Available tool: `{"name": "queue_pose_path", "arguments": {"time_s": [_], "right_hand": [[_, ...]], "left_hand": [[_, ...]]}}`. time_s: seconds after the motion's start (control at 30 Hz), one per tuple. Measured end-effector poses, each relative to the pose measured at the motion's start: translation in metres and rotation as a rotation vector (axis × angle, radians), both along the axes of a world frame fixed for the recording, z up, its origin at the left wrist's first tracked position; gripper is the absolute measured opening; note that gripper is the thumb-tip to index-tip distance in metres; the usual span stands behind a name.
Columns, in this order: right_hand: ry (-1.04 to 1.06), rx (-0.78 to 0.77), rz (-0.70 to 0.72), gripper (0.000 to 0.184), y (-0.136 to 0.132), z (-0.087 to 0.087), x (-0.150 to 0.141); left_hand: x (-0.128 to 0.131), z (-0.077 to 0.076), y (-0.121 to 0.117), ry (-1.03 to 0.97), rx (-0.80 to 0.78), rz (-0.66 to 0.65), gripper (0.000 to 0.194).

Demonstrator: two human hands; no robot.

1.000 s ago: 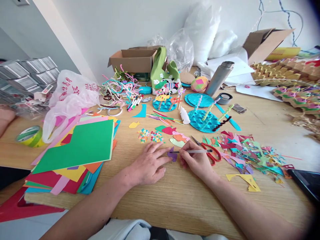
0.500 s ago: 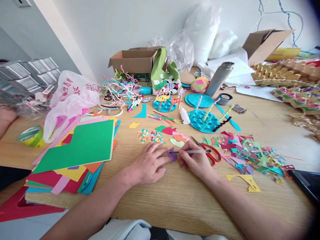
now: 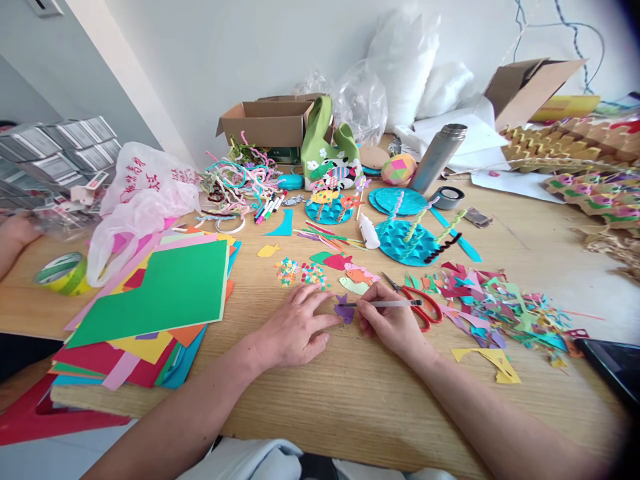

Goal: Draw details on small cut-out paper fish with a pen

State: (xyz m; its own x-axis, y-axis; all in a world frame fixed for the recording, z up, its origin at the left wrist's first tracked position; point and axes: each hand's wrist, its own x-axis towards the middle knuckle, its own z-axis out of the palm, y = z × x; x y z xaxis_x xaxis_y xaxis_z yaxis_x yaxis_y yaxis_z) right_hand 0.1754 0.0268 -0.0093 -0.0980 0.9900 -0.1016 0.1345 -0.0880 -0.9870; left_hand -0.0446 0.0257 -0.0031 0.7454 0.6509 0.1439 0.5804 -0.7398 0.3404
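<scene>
A small purple paper fish (image 3: 345,313) lies flat on the table between my hands. My left hand (image 3: 295,327) rests on the wood with its fingers spread, the fingertips at the fish's left edge. My right hand (image 3: 390,317) pinches a slim grey pen (image 3: 395,303), whose dark tip is over the fish. Just beyond are a red paper fish (image 3: 337,261), an orange one (image 3: 359,275) and a pale green one (image 3: 353,286), overlapping. Red-handled scissors (image 3: 425,310) lie close to the right of my right hand.
Coloured paper sheets (image 3: 155,287) are stacked at left, beside green-yellow tape (image 3: 75,283). Paper scraps (image 3: 510,307) spread at right, near a dark-screened device (image 3: 613,367). A glue bottle (image 3: 369,231), a blue disc (image 3: 407,243) and a steel flask (image 3: 440,158) stand farther back. Another person's hand (image 3: 20,230) is at far left.
My left hand has shifted very slightly left, showing more of the purple fish. The pen has barely moved. At far left the other person's hand has moved a little to the right.
</scene>
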Motion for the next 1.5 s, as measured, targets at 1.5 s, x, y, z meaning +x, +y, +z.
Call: {"name": "queue_pose_path", "arguments": {"time_s": [1.5], "right_hand": [[0.004,0.029,0.027,0.026,0.001,-0.01,0.002]], "left_hand": [[0.002,0.003,0.001,0.096,-0.026,-0.022,0.042]]}}
